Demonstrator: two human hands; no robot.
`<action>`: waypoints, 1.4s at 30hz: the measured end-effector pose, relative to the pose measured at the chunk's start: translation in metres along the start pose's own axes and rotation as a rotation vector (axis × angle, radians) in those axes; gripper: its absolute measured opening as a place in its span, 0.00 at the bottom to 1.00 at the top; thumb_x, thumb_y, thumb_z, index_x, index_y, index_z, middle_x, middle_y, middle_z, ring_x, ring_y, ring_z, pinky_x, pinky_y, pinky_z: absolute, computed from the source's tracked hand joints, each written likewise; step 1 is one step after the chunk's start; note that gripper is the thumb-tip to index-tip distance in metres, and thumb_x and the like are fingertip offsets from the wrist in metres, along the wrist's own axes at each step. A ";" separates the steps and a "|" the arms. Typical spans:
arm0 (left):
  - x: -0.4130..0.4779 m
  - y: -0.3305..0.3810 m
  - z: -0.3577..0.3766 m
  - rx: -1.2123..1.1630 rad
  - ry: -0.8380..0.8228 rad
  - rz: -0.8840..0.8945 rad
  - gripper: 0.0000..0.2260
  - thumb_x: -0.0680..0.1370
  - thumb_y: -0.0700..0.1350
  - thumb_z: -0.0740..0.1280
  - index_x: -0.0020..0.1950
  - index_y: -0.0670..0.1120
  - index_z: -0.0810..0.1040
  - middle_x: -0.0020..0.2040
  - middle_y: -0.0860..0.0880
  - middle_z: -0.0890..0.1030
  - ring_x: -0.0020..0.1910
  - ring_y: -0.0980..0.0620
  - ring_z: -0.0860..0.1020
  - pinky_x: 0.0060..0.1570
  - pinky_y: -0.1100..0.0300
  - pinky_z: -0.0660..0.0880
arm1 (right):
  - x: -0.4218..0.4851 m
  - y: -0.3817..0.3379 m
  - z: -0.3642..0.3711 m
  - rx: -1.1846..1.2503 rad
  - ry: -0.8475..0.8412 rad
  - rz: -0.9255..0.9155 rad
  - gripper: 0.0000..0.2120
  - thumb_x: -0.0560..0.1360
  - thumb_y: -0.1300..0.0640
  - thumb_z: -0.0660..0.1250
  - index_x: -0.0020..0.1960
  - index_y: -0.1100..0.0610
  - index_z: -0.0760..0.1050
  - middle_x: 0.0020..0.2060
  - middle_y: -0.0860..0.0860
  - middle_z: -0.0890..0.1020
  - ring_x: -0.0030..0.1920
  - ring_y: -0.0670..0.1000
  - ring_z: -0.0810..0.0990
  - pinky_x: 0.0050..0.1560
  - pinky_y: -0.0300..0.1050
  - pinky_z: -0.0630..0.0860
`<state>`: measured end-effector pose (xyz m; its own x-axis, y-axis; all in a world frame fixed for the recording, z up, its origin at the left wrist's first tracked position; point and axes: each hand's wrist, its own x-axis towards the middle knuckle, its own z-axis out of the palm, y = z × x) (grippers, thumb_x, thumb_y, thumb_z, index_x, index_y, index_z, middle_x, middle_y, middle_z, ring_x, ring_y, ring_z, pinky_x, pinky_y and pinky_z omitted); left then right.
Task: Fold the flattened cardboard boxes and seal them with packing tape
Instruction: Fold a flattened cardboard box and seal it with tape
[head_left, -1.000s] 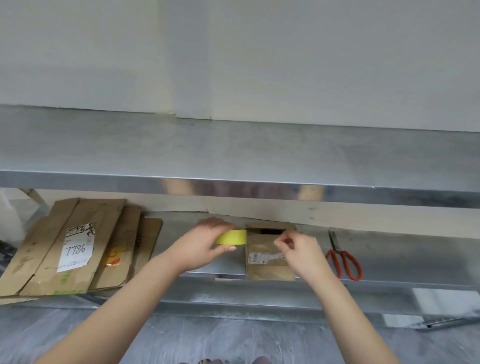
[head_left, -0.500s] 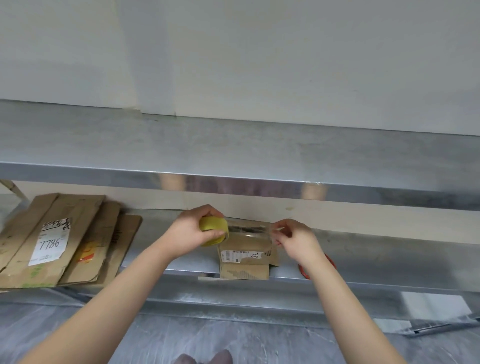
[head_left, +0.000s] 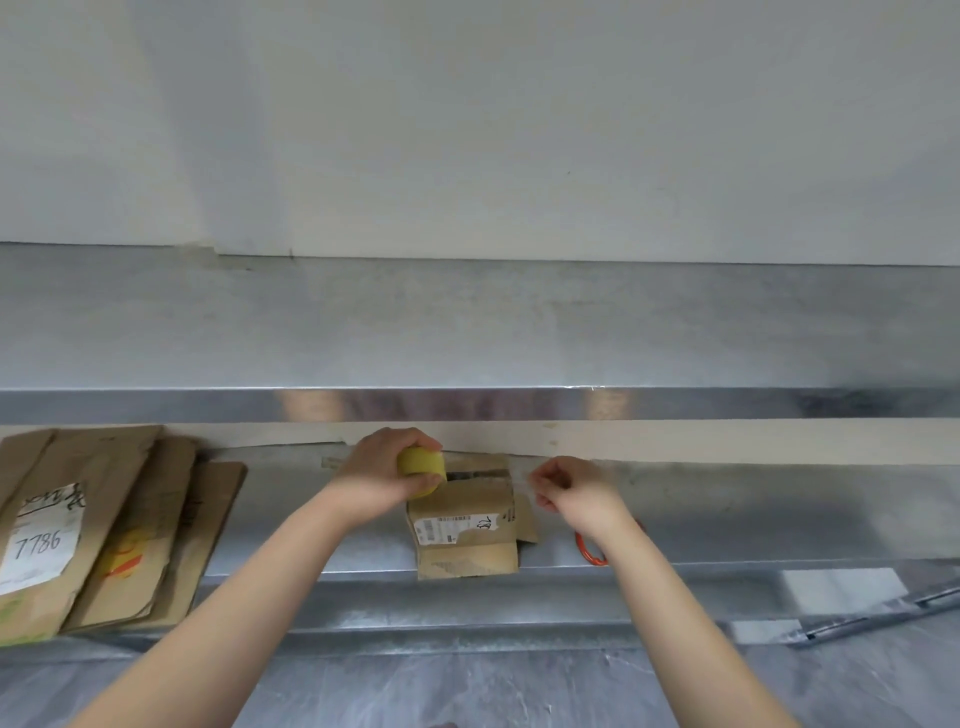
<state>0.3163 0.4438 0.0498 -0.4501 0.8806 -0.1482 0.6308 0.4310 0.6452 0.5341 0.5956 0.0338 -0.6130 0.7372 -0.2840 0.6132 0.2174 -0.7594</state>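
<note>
Body in view: two arms, nothing more identifiable. Left forearm (head_left: 249, 597) and right forearm (head_left: 675, 613): bare along the whole visible length, from lower edge of view to wrist. Left hand (head_left: 382, 475) and right hand (head_left: 576, 491): bare, fingers slim. Nails too small and blurred to describe. At bottom centre of view, a small rounded shape (head_left: 441, 724): cannot tell what.

Packing room: steel shelving (head_left: 467, 332), stacked flattened cartons (head_left: 119, 525).
</note>
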 end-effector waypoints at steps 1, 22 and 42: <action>0.000 0.000 0.000 0.004 -0.004 -0.004 0.15 0.71 0.54 0.74 0.55 0.61 0.75 0.57 0.57 0.76 0.57 0.55 0.73 0.54 0.61 0.67 | 0.001 0.001 0.000 -0.002 -0.009 -0.003 0.10 0.79 0.55 0.66 0.39 0.49 0.75 0.33 0.47 0.82 0.36 0.47 0.79 0.45 0.42 0.75; 0.009 -0.012 0.022 -0.094 -0.019 -0.017 0.14 0.71 0.53 0.74 0.54 0.59 0.76 0.55 0.57 0.76 0.54 0.56 0.74 0.53 0.61 0.71 | 0.031 0.036 0.049 0.261 0.012 0.130 0.06 0.80 0.57 0.64 0.45 0.49 0.76 0.42 0.47 0.82 0.46 0.49 0.80 0.56 0.52 0.78; 0.006 -0.009 0.018 -0.124 0.013 -0.032 0.14 0.71 0.52 0.74 0.54 0.60 0.76 0.55 0.57 0.74 0.51 0.61 0.72 0.44 0.72 0.67 | -0.004 0.041 0.088 0.131 0.143 -0.110 0.29 0.76 0.38 0.64 0.73 0.49 0.67 0.67 0.45 0.74 0.66 0.45 0.73 0.65 0.42 0.71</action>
<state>0.3199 0.4485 0.0297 -0.4769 0.8640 -0.1612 0.5332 0.4302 0.7285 0.5179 0.5456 -0.0473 -0.5899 0.7991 -0.1161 0.4709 0.2236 -0.8534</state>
